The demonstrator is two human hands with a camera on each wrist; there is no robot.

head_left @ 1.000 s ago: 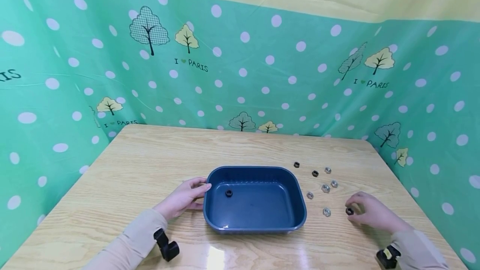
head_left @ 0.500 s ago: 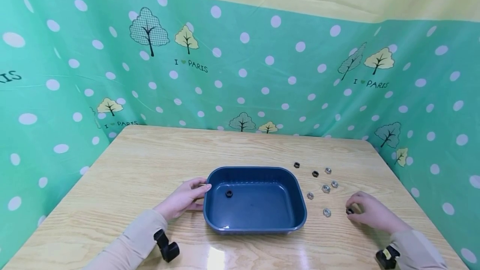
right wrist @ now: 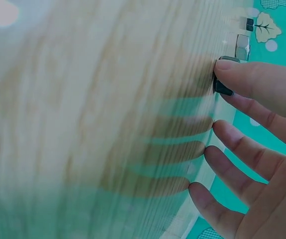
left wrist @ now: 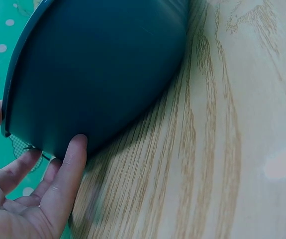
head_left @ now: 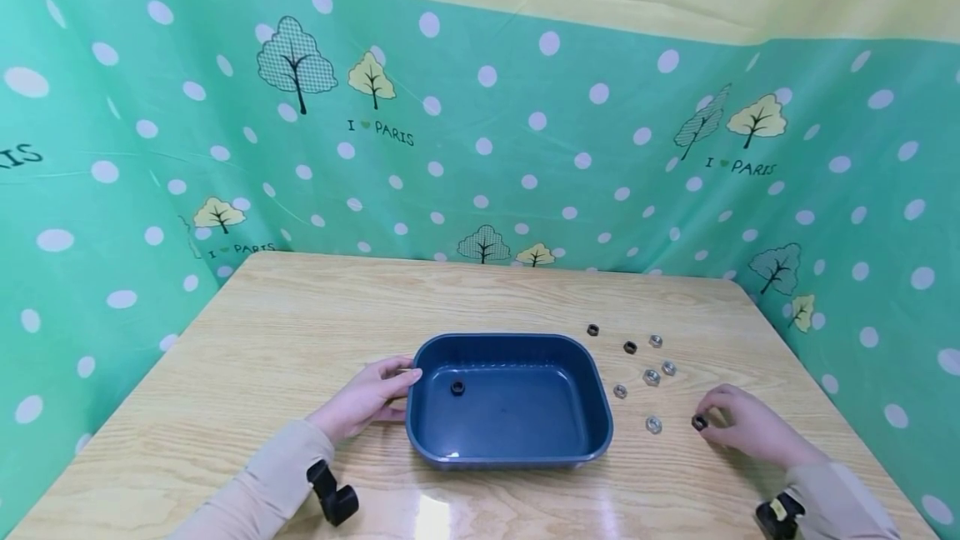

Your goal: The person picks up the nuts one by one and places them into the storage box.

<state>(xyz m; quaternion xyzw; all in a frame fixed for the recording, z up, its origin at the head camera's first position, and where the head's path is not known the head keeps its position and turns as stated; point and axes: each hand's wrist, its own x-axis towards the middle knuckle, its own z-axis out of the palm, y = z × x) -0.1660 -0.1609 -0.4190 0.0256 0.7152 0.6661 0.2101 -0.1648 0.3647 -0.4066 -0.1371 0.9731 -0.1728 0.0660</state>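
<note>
On the table stands a blue plastic tub (head_left: 517, 461). My left hand (head_left: 371, 394) holds its left side, thumb at the rim and the other fingers against the outer wall, as the left wrist view shows. A black hex nut (head_left: 458, 387) lies on the tub's floor. To the right, my right hand (head_left: 750, 427) pinches another black nut (head_left: 699, 422) at the tabletop between thumb and index finger. In the right wrist view the thumb (right wrist: 252, 79) overlaps that nut, while the other fingertips rest on the wood.
Several loose nuts lie between the tub and my right hand, such as a silver nut (head_left: 654, 424) and a black nut (head_left: 630, 347). A green dotted curtain (head_left: 480, 148) hangs behind the wooden table (head_left: 315, 307) and at its sides.
My right hand's fingers have shifted slightly right at the black nut, which shows more fully. The left hand and the tub have stayed put.
</note>
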